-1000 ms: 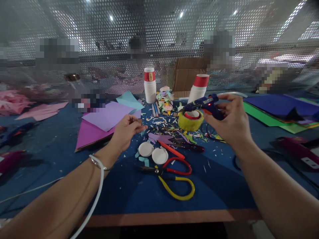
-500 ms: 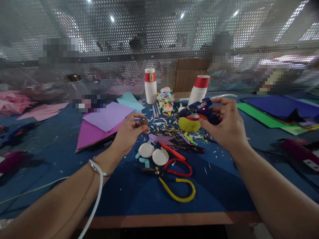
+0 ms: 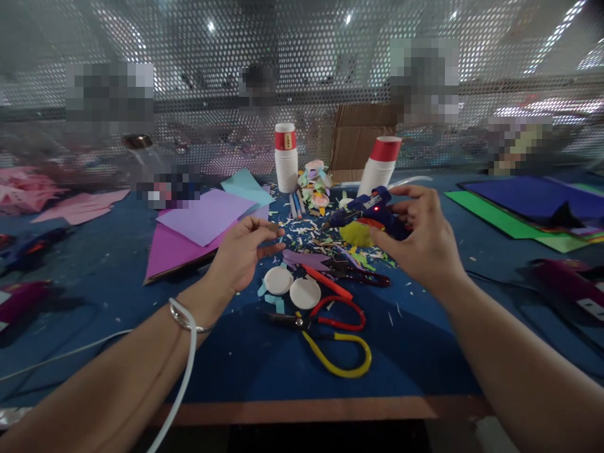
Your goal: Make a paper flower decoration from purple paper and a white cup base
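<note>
My right hand (image 3: 422, 242) grips a blue hot glue gun (image 3: 370, 207) with a small red light lit on its side. The gun's nozzle points left over paper scraps. Beneath the gun lies a yellow piece (image 3: 356, 233). Across from it, my left hand (image 3: 243, 251) is closed in a pinch; what its fingertips hold, if anything, cannot be made out. Below that hand are two white discs (image 3: 305, 294) and light-blue paper strips (image 3: 274, 304). Nearer to me rest scissors (image 3: 337, 336) with one red and one yellow handle.
Two stacks of paper cups (image 3: 286, 167) stand at the back before a perforated metal screen. Purple paper (image 3: 207, 217) lies left, blue and green sheets (image 3: 523, 201) right. Magenta glue guns (image 3: 573, 286) lie at both sides. A white cord (image 3: 182, 377) hangs by my left wrist.
The brown piece seen in my left fingers is no longer visible, and those fingers have shifted pose. My right hand has moved the glue gun slightly left.
</note>
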### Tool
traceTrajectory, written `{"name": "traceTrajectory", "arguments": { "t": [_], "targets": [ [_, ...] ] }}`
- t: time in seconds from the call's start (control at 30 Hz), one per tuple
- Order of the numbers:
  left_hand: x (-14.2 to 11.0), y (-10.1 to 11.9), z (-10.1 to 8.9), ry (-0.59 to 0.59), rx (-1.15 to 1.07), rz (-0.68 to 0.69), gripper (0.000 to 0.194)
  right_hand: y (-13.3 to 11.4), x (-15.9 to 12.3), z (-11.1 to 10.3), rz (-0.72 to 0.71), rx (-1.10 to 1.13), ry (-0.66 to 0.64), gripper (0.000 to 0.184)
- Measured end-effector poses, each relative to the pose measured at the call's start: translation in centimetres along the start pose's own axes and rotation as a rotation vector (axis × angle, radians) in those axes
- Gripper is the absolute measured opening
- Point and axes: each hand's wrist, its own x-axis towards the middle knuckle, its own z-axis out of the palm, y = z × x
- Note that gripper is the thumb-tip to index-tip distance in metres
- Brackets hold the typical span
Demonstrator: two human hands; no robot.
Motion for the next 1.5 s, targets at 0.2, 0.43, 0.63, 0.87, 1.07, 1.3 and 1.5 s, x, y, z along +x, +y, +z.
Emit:
{"name": "traceTrajectory", "arguments": {
  "t": [0.2,0.43,0.63,0.87,1.07,1.3,1.5],
  "targets": [
    [0.3,-0.1,-0.2,-0.009,-0.014,0.077,0.020,-0.2,0.0,0.0,0.004,0.019,-0.008,0.063],
    [0.2,-0.1,-0.4,-0.019,0.053,-0.010,0.020,-0.2,-0.1,-0.1,0.024,0.040,-0.052,0.065],
    [0.9,-0.9,-1.2,0.096,0.554,0.213,0.018,-0.4,-0.1,-0.1,0.030,0.020,-0.040,0.065],
    [0.0,-0.5,-0.5,-0.130,0.280,0.092,0.030,-0.4,-0.2,0.0,0.016,0.026,-0.029,0.064],
    [-1.6,-0.5,0.8,-0.225,0.172,0.041,0.032,-0.5,-0.5,0.0,-0.013,0.040,-0.029,0.065],
    [-2.3,-1.0,1.2,-0.320,0.125,0.033,0.032,-0.6,-0.7,0.2,-0.073,0.000,-0.030,0.064],
    [-2.3,-1.1,1.2,-0.325,0.127,0.009,0.029,-0.6,-0.9,0.4,-0.113,0.006,-0.050,0.064]
  ]
}}
